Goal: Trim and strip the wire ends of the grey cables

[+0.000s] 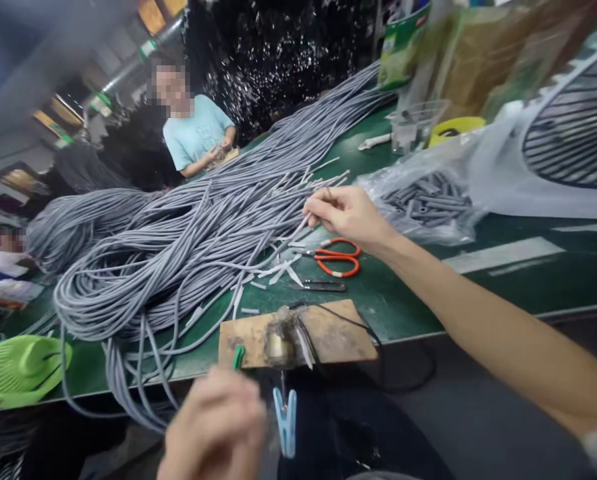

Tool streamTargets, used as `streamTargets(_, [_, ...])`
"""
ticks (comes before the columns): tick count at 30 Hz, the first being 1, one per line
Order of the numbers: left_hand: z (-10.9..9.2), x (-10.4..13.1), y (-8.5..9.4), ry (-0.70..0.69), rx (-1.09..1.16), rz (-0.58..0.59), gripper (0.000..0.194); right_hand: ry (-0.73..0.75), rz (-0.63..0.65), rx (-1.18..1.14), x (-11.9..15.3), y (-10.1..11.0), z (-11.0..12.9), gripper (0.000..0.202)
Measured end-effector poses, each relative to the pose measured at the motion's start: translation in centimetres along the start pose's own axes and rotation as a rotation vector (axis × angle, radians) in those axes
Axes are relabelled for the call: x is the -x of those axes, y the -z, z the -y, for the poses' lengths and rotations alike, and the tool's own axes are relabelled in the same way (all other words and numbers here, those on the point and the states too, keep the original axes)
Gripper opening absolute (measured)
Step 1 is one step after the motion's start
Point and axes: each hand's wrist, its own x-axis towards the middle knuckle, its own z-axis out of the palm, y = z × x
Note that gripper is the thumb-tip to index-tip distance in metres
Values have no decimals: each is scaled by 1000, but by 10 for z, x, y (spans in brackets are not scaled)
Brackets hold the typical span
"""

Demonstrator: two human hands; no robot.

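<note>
My right hand (345,210) reaches over the bench with thumb and fingers pinched on the end of a grey cable (298,232). Beneath it spreads a large heap of grey cables (173,247), several with pale stripped ends. My left hand (218,420) is low in front of the bench edge, smeared by motion, so its finger pose and anything in it do not show clearly. Close to that hand is a wooden board (345,337) with a small metal device (281,347) fixed on it. A blue clothespin (285,423) hangs under the device.
Orange-handled scissors (338,257), dark tweezers (321,286) and white scraps lie on the green bench (398,303). A plastic bag of grey tubes (425,203), a yellow tape roll (453,130) and a fan (573,127) stand right. A co-worker (198,130) sits across.
</note>
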Motion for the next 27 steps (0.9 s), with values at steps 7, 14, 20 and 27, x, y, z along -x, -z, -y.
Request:
streamTargets(7, [73,-127,-77,-17,-116,318,39,-134,69,-350,3,-7,11,41])
streamTargets(14, [134,-133,-85,406,227,381,116,-112,0,-276,2,-8,5,41])
streamTargets(20, [132,-129,-87,349,292,464,63,-145,-14,-238,11,-19,-2,38])
streamTargets(27, [100,-119,-89,255,279,222,25,36,17,102,20,-28,-3,30])
